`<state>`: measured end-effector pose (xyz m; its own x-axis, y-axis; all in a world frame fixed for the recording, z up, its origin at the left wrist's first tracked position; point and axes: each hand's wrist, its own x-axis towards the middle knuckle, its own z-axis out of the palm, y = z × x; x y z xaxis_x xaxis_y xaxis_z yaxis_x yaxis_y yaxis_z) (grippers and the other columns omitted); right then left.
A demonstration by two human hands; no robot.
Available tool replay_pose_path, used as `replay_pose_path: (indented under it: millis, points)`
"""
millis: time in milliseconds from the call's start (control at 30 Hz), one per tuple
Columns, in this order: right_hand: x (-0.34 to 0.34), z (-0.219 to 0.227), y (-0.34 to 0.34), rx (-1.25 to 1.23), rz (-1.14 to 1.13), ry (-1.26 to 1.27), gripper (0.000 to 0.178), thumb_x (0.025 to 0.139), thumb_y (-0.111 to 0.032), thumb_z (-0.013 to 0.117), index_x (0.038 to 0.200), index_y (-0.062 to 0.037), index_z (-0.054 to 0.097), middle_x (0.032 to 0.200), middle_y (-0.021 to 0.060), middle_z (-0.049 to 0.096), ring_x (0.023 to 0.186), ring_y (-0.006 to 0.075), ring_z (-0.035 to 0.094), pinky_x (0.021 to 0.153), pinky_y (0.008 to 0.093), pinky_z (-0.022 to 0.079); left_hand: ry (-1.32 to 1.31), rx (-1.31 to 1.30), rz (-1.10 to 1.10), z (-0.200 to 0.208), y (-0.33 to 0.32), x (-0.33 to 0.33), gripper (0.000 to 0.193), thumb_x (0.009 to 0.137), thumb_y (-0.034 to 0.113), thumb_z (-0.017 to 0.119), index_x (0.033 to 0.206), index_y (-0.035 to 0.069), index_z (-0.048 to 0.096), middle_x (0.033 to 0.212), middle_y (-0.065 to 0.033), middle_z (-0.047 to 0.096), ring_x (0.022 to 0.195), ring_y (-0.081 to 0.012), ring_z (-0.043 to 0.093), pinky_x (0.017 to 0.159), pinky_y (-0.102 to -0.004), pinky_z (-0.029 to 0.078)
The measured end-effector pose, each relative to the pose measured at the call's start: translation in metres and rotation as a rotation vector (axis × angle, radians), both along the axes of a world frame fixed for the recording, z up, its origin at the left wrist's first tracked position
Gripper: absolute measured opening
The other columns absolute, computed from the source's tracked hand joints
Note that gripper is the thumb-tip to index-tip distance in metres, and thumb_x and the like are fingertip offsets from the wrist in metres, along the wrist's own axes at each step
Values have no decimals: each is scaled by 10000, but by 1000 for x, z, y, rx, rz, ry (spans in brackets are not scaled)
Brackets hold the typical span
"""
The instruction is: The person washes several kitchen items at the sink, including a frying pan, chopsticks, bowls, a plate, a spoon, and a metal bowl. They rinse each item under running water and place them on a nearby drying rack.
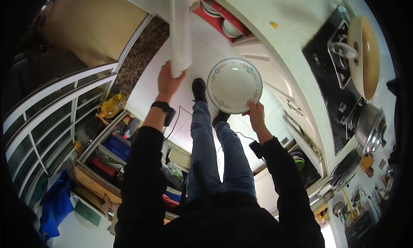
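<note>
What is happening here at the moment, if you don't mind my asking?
In a kitchen, the person's right hand grips a round white plate by its near rim, which bears a leaf pattern. The left hand is at the near end of a white panel, too blurred to identify surely. Beyond the plate, stacked white dishes sit low down. Over on the right, a cream-coloured pan is at the black gas hob.

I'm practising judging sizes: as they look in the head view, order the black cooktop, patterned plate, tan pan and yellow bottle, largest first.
1. Black cooktop
2. Patterned plate and tan pan: too alike to rank
3. Yellow bottle
</note>
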<state>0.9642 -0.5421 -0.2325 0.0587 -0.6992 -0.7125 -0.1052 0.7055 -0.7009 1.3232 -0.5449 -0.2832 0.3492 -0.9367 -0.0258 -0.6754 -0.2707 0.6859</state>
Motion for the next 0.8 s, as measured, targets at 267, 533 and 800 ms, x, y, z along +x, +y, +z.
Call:
replay_pose_path:
  millis: [267, 533, 800]
  points:
    - [141, -94, -70, 179, -107, -41, 350, 896, -195, 521, 1059, 111, 566, 847, 180, 650, 672, 244, 640, 635, 343, 549, 433, -49, 398, -62, 28, 127, 544, 903, 2, 562, 1403, -21, 347, 1326, -229, 489, 1208, -310, 518, 1022, -368, 414]
    - [226, -239, -193, 129, -334, -101, 327, 882, -158, 522, 1052, 120, 545, 834, 213, 667, 670, 295, 683, 627, 357, 587, 841, 402, 4, -89, 12, 19, 500, 899, 116, 592, 1369, 27, 448, 1228, -171, 605, 1043, -240, 641, 892, -336, 505]
    - [254, -310, -313, 20, -394, -98, 222, 908, -110, 482, 994, 77, 565, 794, 180, 670, 618, 263, 672, 578, 317, 593, 623, 317, -131, -115, -97, 32, 404, 912, 192, 592, 1281, 40, 526, 1193, -149, 631, 1056, -271, 641, 867, -364, 501]
